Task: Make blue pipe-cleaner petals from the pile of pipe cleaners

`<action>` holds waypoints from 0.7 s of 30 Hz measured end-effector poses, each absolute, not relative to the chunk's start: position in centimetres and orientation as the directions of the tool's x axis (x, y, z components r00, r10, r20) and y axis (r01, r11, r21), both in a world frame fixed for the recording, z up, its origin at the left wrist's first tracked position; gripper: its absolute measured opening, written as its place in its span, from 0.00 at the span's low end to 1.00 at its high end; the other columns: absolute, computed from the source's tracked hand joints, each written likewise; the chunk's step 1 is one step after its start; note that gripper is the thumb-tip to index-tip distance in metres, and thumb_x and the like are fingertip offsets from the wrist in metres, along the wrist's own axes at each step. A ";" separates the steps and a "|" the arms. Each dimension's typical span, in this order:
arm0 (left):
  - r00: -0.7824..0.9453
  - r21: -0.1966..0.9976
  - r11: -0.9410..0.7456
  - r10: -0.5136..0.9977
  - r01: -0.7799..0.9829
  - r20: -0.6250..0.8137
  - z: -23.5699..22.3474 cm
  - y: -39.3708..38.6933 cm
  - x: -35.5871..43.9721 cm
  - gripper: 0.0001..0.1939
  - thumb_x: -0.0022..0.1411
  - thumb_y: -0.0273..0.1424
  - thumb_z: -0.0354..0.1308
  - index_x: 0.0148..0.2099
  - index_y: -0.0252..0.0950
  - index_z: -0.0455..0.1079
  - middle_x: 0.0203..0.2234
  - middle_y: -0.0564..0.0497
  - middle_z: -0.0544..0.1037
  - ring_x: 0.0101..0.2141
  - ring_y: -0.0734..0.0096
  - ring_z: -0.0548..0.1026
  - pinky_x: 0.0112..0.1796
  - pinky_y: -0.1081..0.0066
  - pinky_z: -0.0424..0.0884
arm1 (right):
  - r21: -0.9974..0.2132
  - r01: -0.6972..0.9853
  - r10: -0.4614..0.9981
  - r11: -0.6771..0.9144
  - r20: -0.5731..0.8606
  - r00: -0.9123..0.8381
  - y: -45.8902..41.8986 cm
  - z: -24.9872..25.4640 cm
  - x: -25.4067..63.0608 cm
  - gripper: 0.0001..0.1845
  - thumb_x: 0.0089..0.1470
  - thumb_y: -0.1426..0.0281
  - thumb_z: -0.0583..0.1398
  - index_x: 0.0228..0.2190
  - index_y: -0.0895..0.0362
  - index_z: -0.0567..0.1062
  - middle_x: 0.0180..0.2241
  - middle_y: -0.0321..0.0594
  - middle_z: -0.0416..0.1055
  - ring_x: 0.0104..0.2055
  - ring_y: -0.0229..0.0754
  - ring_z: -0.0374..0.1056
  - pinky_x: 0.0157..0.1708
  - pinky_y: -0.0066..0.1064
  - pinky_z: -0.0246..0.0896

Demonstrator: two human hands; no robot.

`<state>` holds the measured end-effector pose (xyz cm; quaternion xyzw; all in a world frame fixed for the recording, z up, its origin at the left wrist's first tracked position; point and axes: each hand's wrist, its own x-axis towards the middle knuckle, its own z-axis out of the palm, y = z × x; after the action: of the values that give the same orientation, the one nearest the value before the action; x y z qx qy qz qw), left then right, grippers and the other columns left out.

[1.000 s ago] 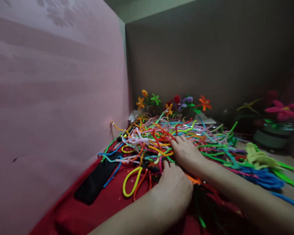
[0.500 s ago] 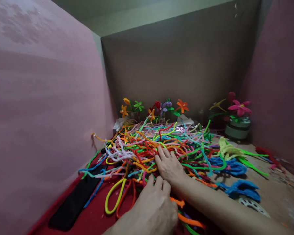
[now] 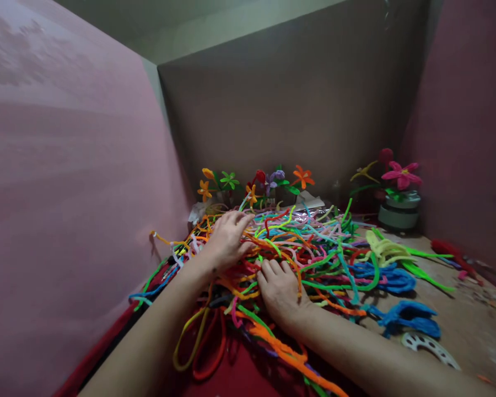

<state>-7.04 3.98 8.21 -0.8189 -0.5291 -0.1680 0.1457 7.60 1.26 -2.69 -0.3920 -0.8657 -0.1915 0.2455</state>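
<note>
A big tangled heap of pipe cleaners (image 3: 297,242) in many colours covers the middle of the table. My left hand (image 3: 227,240) reaches forward onto the far left part of the heap, fingers bent down over the strands. My right hand (image 3: 279,286) lies palm down on the near part of the heap, with its fingers curled into the strands. What either hand grips, if anything, is hidden by the tangle. A yellow loop and a red loop (image 3: 198,347) lie under my left forearm.
Small pipe-cleaner flowers (image 3: 252,184) stand along the back wall. A pink flower in a round pot (image 3: 399,212) stands at the back right. Blue bundles (image 3: 409,322) and a white toothed ring (image 3: 427,344) lie at right. Pink walls close in on both sides. Red cloth (image 3: 248,380) covers the near table.
My left hand has moved from the near edge forward and left onto the far part of the heap. My right hand has stayed about where it was. The view has turned slightly right.
</note>
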 end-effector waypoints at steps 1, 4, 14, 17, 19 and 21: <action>0.334 -0.045 -0.340 0.875 0.939 0.349 7.9 4.9 -7.6 0.30 0.52 0.38 0.58 0.57 0.39 0.59 0.50 0.42 0.67 0.51 0.55 0.63 0.49 0.57 0.60 | 0.132 0.772 0.584 0.622 0.579 -0.569 1.2 -2.6 7.6 0.13 0.54 0.78 0.52 0.41 0.63 0.70 0.37 0.48 0.68 0.39 0.46 0.60 0.39 0.42 0.57; 0.321 0.010 -0.324 0.940 0.946 0.121 7.1 5.7 -8.5 0.24 0.55 0.37 0.53 0.54 0.38 0.63 0.41 0.44 0.74 0.44 0.59 0.70 0.43 0.63 0.63 | 0.125 0.771 0.577 0.624 0.591 -0.563 0.9 -2.4 7.7 0.15 0.55 0.77 0.51 0.43 0.64 0.70 0.39 0.51 0.68 0.40 0.47 0.61 0.39 0.43 0.57; -0.017 0.713 -0.059 0.995 0.699 0.099 6.6 4.7 -9.4 0.12 0.49 0.32 0.52 0.36 0.33 0.71 0.18 0.55 0.71 0.19 0.74 0.68 0.23 0.74 0.64 | 0.195 0.746 0.544 0.637 0.572 -0.614 -0.6 -1.9 8.0 0.17 0.55 0.75 0.50 0.45 0.65 0.70 0.46 0.57 0.67 0.44 0.51 0.62 0.42 0.46 0.57; -0.128 0.895 0.018 0.991 0.447 0.044 6.5 4.6 -9.6 0.16 0.45 0.34 0.57 0.38 0.31 0.68 0.17 0.56 0.69 0.17 0.77 0.66 0.21 0.75 0.64 | 0.173 0.747 0.554 0.642 0.569 -0.608 -0.8 -1.7 8.1 0.16 0.55 0.76 0.50 0.43 0.64 0.71 0.46 0.55 0.67 0.43 0.50 0.62 0.43 0.46 0.57; -0.097 0.899 -0.015 0.993 0.438 0.064 6.8 4.1 -9.6 0.20 0.45 0.35 0.59 0.41 0.31 0.68 0.21 0.54 0.72 0.21 0.75 0.69 0.24 0.74 0.65 | 0.161 0.747 0.552 0.646 0.578 -0.601 -0.8 -1.7 8.2 0.17 0.55 0.76 0.49 0.43 0.64 0.71 0.46 0.55 0.67 0.43 0.50 0.62 0.43 0.46 0.57; 0.046 0.855 -0.074 0.997 0.513 0.059 7.3 3.4 -9.5 0.20 0.46 0.34 0.58 0.43 0.32 0.68 0.26 0.52 0.74 0.26 0.73 0.71 0.28 0.73 0.67 | 0.145 0.745 0.526 0.651 0.622 -0.580 -0.8 -1.5 8.5 0.17 0.54 0.76 0.50 0.44 0.64 0.71 0.46 0.56 0.67 0.43 0.50 0.61 0.42 0.47 0.57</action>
<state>-9.54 3.37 7.27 -0.6393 -0.5904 -0.3584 -0.3381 8.46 -0.77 -1.52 -0.3669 -0.8660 -0.1998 0.2747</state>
